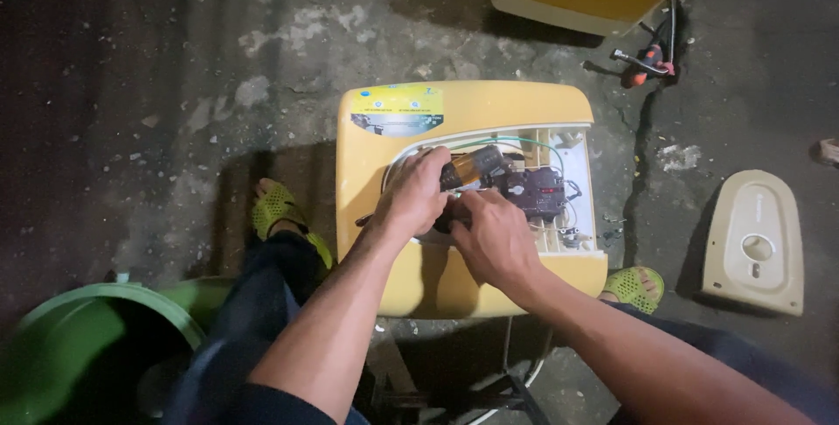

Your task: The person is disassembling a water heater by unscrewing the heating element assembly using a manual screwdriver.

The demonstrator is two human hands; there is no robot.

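- Both forearms are seen reaching forward from the bottom edge, over dark trousers, onto a yellow casing [384, 172] with an open compartment on its right half.
- A brown cylindrical part [476, 165] is gripped by the left hand [412, 193], fingers curled over its near end.
- Its long axis is laid left to right, slightly tilted, and it juts out past the left fingertips toward a dark circuit board [542, 191].
- The right hand [494, 237] is closed, just below and touching the left; what it pinches cannot be told.
- A cream cover [756, 246] is left on the floor, well right of the right hand.
- A green tub [79, 338] is seen below the left arm.
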